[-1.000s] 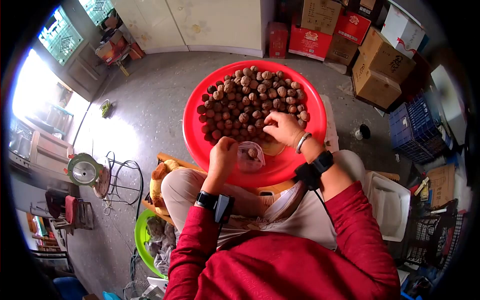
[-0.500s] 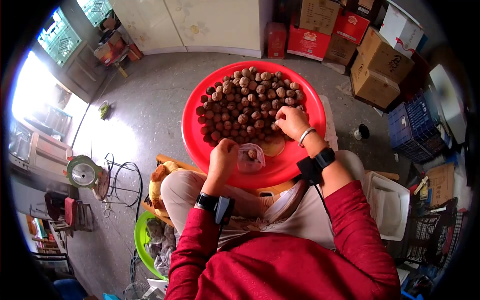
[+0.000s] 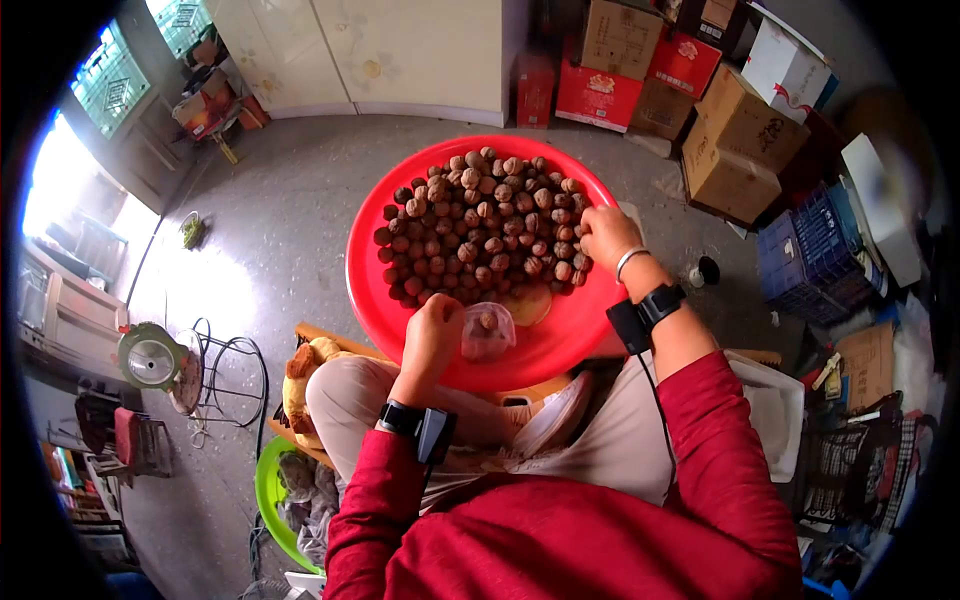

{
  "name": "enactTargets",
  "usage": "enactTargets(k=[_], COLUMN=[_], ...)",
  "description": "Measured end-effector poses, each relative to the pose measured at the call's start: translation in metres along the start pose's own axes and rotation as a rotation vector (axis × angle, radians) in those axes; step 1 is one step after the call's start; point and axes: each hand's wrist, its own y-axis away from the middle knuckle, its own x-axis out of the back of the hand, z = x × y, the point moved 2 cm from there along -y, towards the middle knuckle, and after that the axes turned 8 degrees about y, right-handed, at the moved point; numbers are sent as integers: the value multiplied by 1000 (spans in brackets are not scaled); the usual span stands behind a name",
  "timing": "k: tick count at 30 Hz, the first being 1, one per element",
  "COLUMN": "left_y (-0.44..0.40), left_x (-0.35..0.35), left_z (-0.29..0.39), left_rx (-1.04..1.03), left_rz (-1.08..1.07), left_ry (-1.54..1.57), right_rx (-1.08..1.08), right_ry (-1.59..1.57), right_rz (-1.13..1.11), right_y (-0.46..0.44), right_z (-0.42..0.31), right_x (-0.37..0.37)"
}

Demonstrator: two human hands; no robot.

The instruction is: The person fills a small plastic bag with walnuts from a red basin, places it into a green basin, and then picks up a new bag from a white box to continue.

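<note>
A wide red basin (image 3: 375, 330) in front of my lap holds a heap of brown walnuts (image 3: 470, 220). At its near side sits a clear plastic bag (image 3: 488, 345) with one walnut (image 3: 488, 321) visible inside. My left hand (image 3: 432, 335) is closed in a pinch at the bag's left edge; the fingertips are partly hidden. On the right, my right hand (image 3: 608, 240) is over the basin's rim beside the heap, fingers curled together. Whatever they hold, if anything, is hidden. A pale yellow round piece (image 3: 530, 304) lies between the bag and the heap.
Cardboard and red boxes (image 3: 735, 180) are stacked at the back right, near a blue crate (image 3: 810, 260). A white tub (image 3: 770, 410) is right of my knees. To the left are a green basin (image 3: 270, 500) and a round device on a wire stand (image 3: 152, 358).
My right hand has moved right, from above the walnuts to the basin's right rim. My left hand stays at the bag's edge. The whole view has shifted slightly.
</note>
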Motion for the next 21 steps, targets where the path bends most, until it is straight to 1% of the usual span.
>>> enactTargets(k=[1,2,3,5,6,7,9,11,13,16,19,21], left_y=[0,1,2,2,2,2,2,3,2,2,2,1], left_x=[1,2,2,1,0,0,1,1,0,0,0,-1], left_z=[2,4,6,6,3,3,3,3,2,2,1,-3], left_rx=[-12,-10,1,9,-3,-15,-21,-25,-12,-12,-14,-3], left_rz=[-5,-5,-17,-32,-23,-13,-11,-11,-18,-30,-24,-26], left_ry=[0,-1,-1,-3,20,43,35,26,34,27,27,48], right_rx=[89,119,118,252,231,230,221,228,216,193,189,184], right_ry=[111,217,215,298,395,395,542,573,652,707,703,690], right_rz=[3,-152,-155,-97,-183,-181,-348,-358,-419,-402,-460,-444], right_y=[2,2,5,12,11,10,11,10,9,7,4,5], right_z=[-3,-5,-7,-16,-19,-24,-30,-33,-36,-38,-37,-36], right_x=[-2,-7,-11,-15,-19,-17,-13,-14,-15,-25,-26,-29])
